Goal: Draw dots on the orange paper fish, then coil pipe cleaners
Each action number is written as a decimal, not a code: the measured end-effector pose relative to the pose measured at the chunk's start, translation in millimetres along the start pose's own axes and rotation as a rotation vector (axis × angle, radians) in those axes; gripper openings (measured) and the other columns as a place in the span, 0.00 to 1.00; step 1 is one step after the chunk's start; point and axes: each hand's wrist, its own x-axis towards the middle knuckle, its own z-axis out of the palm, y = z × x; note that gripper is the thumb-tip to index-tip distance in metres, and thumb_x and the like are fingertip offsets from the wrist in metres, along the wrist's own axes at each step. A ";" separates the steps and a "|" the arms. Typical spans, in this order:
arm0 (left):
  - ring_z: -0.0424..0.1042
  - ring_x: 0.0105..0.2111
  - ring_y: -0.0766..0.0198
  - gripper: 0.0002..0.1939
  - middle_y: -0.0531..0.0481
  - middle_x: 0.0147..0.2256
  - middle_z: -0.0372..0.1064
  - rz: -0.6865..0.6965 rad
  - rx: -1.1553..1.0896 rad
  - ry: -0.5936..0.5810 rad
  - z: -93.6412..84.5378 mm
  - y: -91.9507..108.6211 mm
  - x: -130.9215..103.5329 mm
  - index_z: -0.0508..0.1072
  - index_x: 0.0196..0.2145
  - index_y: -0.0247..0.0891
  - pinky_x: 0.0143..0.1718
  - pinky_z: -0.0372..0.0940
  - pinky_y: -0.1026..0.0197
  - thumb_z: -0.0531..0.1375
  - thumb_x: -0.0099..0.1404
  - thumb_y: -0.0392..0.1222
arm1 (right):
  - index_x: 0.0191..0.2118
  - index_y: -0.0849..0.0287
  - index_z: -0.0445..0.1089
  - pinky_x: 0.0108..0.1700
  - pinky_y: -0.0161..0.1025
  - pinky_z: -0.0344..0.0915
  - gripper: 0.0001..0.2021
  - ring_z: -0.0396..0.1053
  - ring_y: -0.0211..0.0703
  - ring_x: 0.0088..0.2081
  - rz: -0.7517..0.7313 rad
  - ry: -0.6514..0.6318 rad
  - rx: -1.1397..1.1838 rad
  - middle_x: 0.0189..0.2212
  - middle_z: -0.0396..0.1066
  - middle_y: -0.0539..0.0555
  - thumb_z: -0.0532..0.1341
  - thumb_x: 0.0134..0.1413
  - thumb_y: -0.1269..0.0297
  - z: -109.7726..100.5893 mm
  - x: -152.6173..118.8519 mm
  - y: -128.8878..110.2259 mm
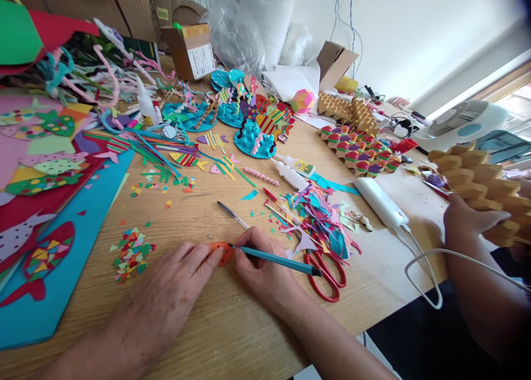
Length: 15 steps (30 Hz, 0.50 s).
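Note:
A small orange paper piece (223, 254) with dark dots lies on the wooden table, partly hidden under fingers. My left hand (168, 283) rests flat on the table, its fingertips pressing the piece's left end. Pinched in my right hand (265, 266) is a blue marker (277, 259), its tip touching the piece's right side. Red-handled scissors (327, 275) lie to the right of the marker. A clear pen (232, 214) is just beyond my right hand. Left of my left hand sits a pile of small coloured paper bits (133, 254).
Paper scraps (323, 214), glue bottles (290, 174) and a white power bank (381, 202) with a cable lie to the right. Decorated paper fish rest on blue sheets (78, 275) at left. Another person's hand (468, 219) holds egg-carton card (477, 186) at far right.

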 end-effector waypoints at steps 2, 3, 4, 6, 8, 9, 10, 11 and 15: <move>0.65 0.38 0.56 0.26 0.45 0.41 0.69 0.014 0.010 -0.014 0.1 -0.1 0.9 0.64 0.53 0.34 0.38 0.66 0.54 0.45 0.59 0.24 | 0.24 0.58 0.60 0.22 0.29 0.53 0.03 0.57 0.33 0.19 -0.008 -0.002 0.001 0.17 0.61 0.45 0.54 0.45 0.72 0.3 0.2 0.4; 0.65 0.38 0.56 0.26 0.45 0.41 0.69 0.015 0.011 -0.016 0.1 -0.1 1.2 0.64 0.53 0.33 0.38 0.66 0.54 0.45 0.59 0.24 | 0.24 0.58 0.60 0.22 0.29 0.53 0.03 0.57 0.33 0.19 -0.012 -0.002 0.001 0.17 0.61 0.45 0.54 0.45 0.72 0.4 0.3 0.5; 0.65 0.38 0.56 0.26 0.44 0.42 0.69 0.012 0.010 -0.018 0.2 0.1 1.3 0.64 0.53 0.33 0.38 0.66 0.54 0.45 0.59 0.24 | 0.24 0.58 0.60 0.22 0.29 0.53 0.03 0.57 0.33 0.19 -0.015 -0.002 0.001 0.17 0.61 0.45 0.54 0.45 0.72 0.4 0.3 0.5; 0.65 0.38 0.56 0.26 0.44 0.42 0.68 0.004 0.006 -0.022 0.2 0.7 1.5 0.63 0.54 0.33 0.38 0.66 0.53 0.45 0.59 0.24 | 0.24 0.58 0.60 0.22 0.30 0.53 0.03 0.57 0.33 0.19 -0.017 -0.001 0.001 0.17 0.61 0.45 0.54 0.45 0.72 0.4 0.4 0.5; 0.65 0.38 0.56 0.25 0.45 0.42 0.68 -0.004 0.005 -0.029 -0.2 1.5 1.8 0.63 0.54 0.34 0.39 0.65 0.53 0.45 0.60 0.24 | 0.24 0.58 0.60 0.23 0.30 0.54 0.03 0.58 0.33 0.20 -0.015 0.000 0.003 0.17 0.61 0.46 0.54 0.45 0.71 0.5 0.5 0.5; 0.65 0.38 0.56 0.25 0.45 0.42 0.68 -0.007 0.007 -0.035 -0.6 1.9 2.1 0.63 0.54 0.34 0.38 0.65 0.53 0.45 0.60 0.24 | 0.24 0.58 0.60 0.23 0.30 0.54 0.03 0.58 0.33 0.20 -0.012 0.000 0.002 0.17 0.62 0.46 0.54 0.45 0.71 0.7 0.6 0.5; 0.65 0.38 0.56 0.25 0.45 0.41 0.68 -0.009 0.009 -0.040 -1.0 2.2 2.5 0.64 0.53 0.34 0.38 0.65 0.53 0.45 0.60 0.24 | 0.25 0.58 0.60 0.23 0.30 0.54 0.03 0.58 0.33 0.20 -0.010 -0.002 0.002 0.18 0.62 0.46 0.54 0.45 0.71 0.8 0.7 0.7; 0.65 0.38 0.56 0.25 0.45 0.41 0.68 -0.010 0.010 -0.044 -1.6 2.5 3.1 0.64 0.53 0.33 0.38 0.66 0.53 0.45 0.60 0.24 | 0.25 0.58 0.60 0.23 0.30 0.54 0.03 0.58 0.33 0.20 -0.008 -0.006 0.005 0.18 0.62 0.46 0.54 0.45 0.71 1.0 0.7 1.0; 0.65 0.37 0.56 0.25 0.45 0.41 0.69 -0.012 0.015 -0.060 -3.4 2.8 4.9 0.64 0.53 0.33 0.38 0.66 0.53 0.45 0.60 0.24 | 0.25 0.58 0.61 0.23 0.30 0.54 0.02 0.59 0.34 0.20 -0.012 -0.012 0.012 0.18 0.63 0.46 0.54 0.45 0.71 2.1 1.0 2.7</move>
